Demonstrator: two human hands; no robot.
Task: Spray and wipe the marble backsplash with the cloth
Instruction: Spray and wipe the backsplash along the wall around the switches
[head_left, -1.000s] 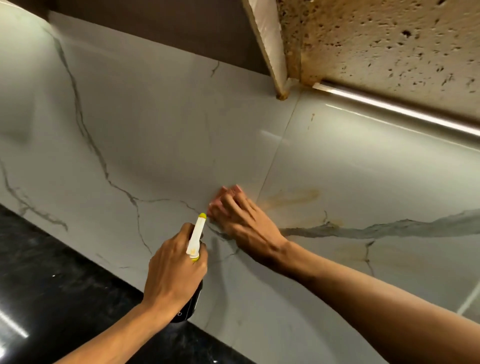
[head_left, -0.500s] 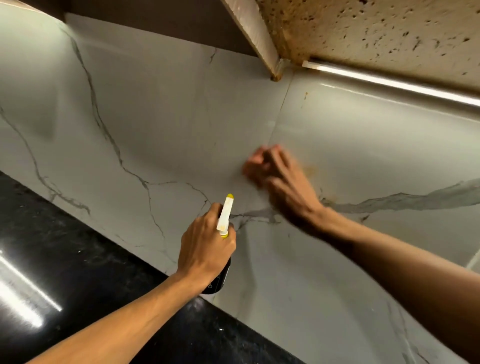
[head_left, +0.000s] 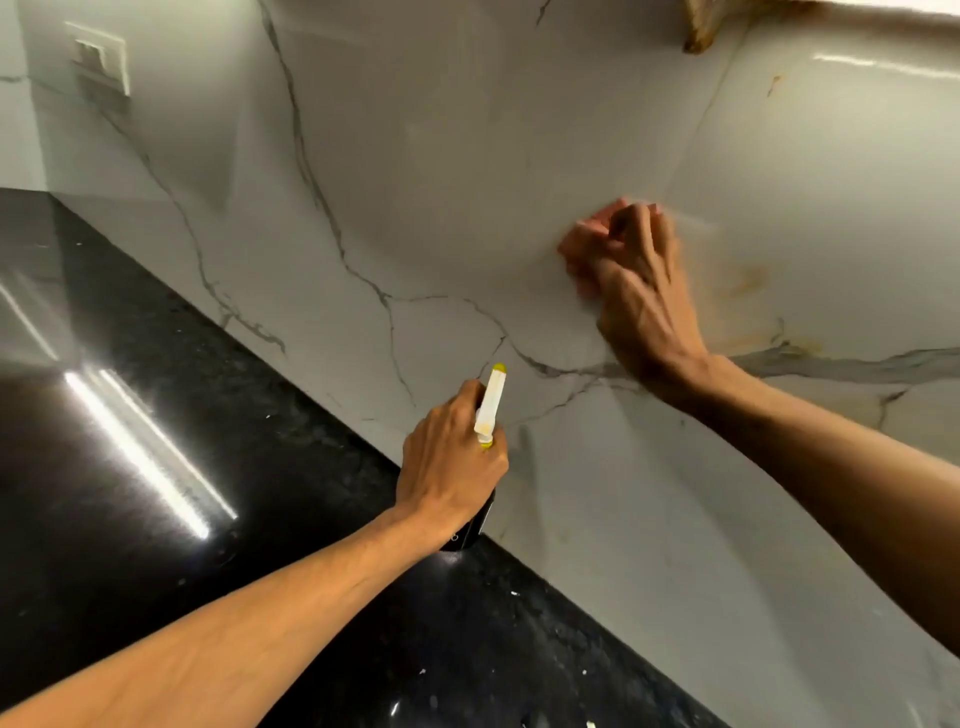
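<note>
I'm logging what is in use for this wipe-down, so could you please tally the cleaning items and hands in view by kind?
Spray bottles: 1, the spray bottle
Cloths: 1, the pink cloth
Hands: 2, the left hand and the right hand
Total: 4

Glossy black speckled stone countertop (head_left: 156, 519) runs along the foot of the white grey-veined marble backsplash (head_left: 441, 182). Bright light streaks glare across its left side, and a few tiny white crumbs (head_left: 514, 593) dot the near stretch.
</note>
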